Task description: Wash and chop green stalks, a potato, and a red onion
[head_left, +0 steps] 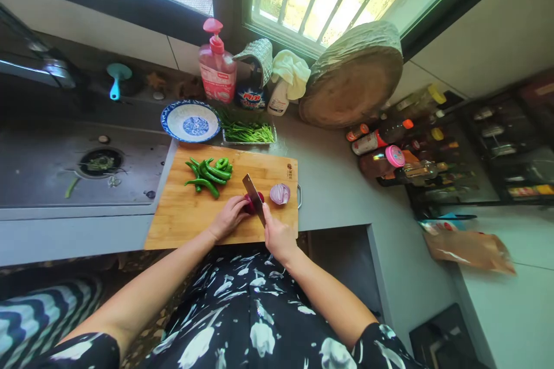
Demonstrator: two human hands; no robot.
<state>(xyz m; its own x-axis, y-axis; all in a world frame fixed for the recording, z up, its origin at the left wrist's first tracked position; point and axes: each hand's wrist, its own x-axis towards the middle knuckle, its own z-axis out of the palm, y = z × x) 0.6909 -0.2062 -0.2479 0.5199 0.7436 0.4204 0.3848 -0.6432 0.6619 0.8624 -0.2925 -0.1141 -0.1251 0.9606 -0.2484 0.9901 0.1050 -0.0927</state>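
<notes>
On the wooden cutting board point(182, 225) lies a piece of red onion point(250, 205), held down by the closed fingers of my left hand point(229, 218). My right hand point(278, 235) grips a kitchen knife point(254, 195), its blade upright against the onion and hiding part of it. Right of the knife rests a cut onion half point(280, 194), its layered face showing. Several green chili peppers point(208, 176) are heaped on the board's upper left, apart from both hands.
Behind the board stand a blue-and-white plate point(190, 121), a tray of cut green stems point(250, 132) and a pink pump bottle point(217, 72). The sink point(38, 184) is at left. A round wooden block point(352, 83) leans by the window; bottles and jars point(381, 161) crowd the right.
</notes>
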